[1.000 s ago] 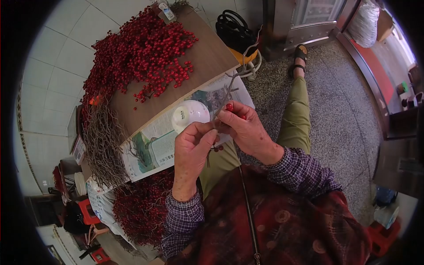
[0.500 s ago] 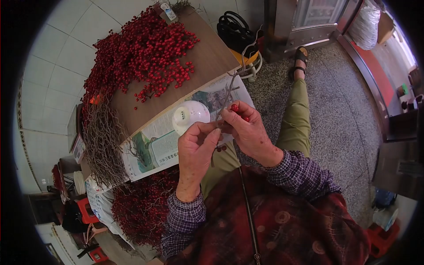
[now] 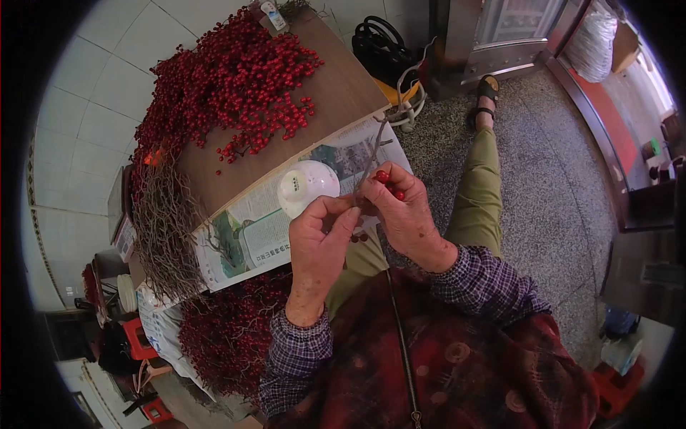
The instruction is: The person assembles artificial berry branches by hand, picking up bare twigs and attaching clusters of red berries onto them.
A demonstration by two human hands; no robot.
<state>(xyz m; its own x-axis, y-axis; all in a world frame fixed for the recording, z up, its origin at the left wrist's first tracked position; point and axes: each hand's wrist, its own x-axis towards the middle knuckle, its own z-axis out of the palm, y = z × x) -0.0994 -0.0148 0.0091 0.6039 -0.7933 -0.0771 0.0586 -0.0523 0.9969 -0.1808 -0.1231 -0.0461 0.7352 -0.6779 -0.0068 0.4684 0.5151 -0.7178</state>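
A bare grey-brown twig (image 3: 375,146) rises from between my two hands, above the newspaper's edge. My left hand (image 3: 314,247) pinches it low down with thumb and forefinger. My right hand (image 3: 406,222) is closed close beside, its thumb and finger also on the twig. Glossy red berries (image 3: 383,176) poke out by the right fingers, and darker berries show below the hands. The exact joining point between the fingertips is hidden. Just behind my left hand, a white bowl (image 3: 321,179) with a green mark sits on the newspaper (image 3: 264,239), apparently upside down.
A big heap of red berry sprays (image 3: 229,86) covers the table's (image 3: 343,64) far left part. Bare twigs (image 3: 164,229) hang at the left edge. More berry branches (image 3: 225,336) lie below the table. A black coiled cable (image 3: 382,46) is beyond the corner.
The twig's top has shifted slightly left. The red berries by my right fingers show a little more. Both hands keep nearly the same place and grip.
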